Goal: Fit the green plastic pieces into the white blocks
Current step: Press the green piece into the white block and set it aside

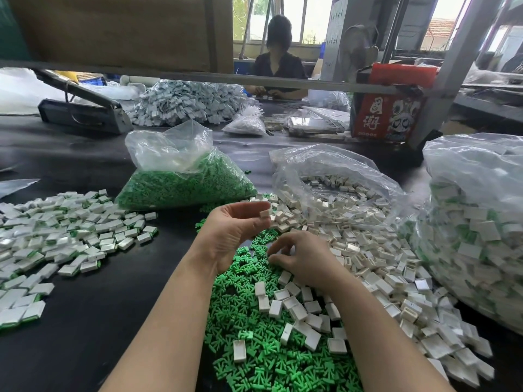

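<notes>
My left hand (pixel 235 233) is raised near the middle of the frame, palm turned toward me, its fingers (pixel 254 206) curled and pinching a small white block (pixel 264 214) at the fingertips. My right hand (pixel 305 258) is lower and just to the right, knuckles up, its fingers (pixel 278 244) curled down into the loose green plastic pieces (pixel 271 349); whether they already pinch one I cannot tell.

The green pieces spread across the black tabletop (pixel 85 321) from the centre to the bottom edge of the frame, under and between my forearms. A few empty white blocks (pixel 308 306) lie on top of them, and many more spill to the right from an open clear bag (pixel 334 176) at centre right.

At left of the frame lies a flat scatter of finished blocks (pixel 70 236), white with green showing at their edges. A clear bag of green pieces (pixel 181 182) sits above my left hand. At the far right edge stands a large clear bag (pixel 478 222) packed with white blocks showing green.

At the top centre, across the tabletop, another person (pixel 278 60) sits with hands at work, beside a heap of pale grey parts (pixel 186 103) and a red carton (pixel 387 114).
</notes>
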Motion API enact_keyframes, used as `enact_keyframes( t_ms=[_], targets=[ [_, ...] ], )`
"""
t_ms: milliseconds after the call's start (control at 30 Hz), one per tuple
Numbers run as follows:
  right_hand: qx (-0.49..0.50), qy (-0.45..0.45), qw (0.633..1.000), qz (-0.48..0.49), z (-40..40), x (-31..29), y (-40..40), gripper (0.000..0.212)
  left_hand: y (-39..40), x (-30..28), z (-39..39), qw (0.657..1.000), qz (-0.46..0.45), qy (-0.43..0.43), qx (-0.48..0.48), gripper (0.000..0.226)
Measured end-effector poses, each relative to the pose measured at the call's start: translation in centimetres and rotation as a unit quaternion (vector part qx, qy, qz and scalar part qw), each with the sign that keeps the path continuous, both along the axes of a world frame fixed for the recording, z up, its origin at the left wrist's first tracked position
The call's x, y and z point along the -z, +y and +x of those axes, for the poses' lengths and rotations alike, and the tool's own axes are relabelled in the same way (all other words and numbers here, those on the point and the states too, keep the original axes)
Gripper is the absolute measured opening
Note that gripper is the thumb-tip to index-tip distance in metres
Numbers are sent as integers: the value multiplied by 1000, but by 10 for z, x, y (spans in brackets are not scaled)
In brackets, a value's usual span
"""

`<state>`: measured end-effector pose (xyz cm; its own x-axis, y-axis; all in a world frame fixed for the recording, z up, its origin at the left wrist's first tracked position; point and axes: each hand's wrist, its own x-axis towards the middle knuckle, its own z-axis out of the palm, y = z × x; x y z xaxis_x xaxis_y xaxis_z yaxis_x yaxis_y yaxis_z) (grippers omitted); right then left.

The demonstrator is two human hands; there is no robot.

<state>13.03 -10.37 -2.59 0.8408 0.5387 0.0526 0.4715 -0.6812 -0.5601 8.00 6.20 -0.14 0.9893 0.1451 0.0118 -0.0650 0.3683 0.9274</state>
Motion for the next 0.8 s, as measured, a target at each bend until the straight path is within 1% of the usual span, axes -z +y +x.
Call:
enact_keyframes(
  t_ms=[67,200,367,433,500,533,600,667,800],
  targets=[
    [4,-8,1000,4,0,1,0,3,0,0,0,1000,-5,0,-4,26],
    [-4,-31,999,-16,1,2,2,8,1,0,1,1000,-8,11,-8,30],
    [-18,-43,999,-28,-1,0,3,12,0,-1,0,1000,14,14,-12,34],
    [-38,-42,998,-29,-2,-2,1,8,0,-1,0,1000,13,8,-11,31],
    [-50,-46,997,-33,-3,-3,1,13,0,0,0,1000,4,5,-13,28],
    [-52,-46,997,-32,-4,-4,2,12,1,0,0,1000,3,6,-15,26],
    [-56,-52,996,-35,-4,-5,4,8,1,1,0,1000,5,13,-21,20],
    [-59,-53,996,-43,-4,-3,5,6,0,1,0,999,9,21,-30,21],
    [-86,-31,995,-36,-5,-3,3,16,0,2,0,998,50,27,-42,21]
  ],
)
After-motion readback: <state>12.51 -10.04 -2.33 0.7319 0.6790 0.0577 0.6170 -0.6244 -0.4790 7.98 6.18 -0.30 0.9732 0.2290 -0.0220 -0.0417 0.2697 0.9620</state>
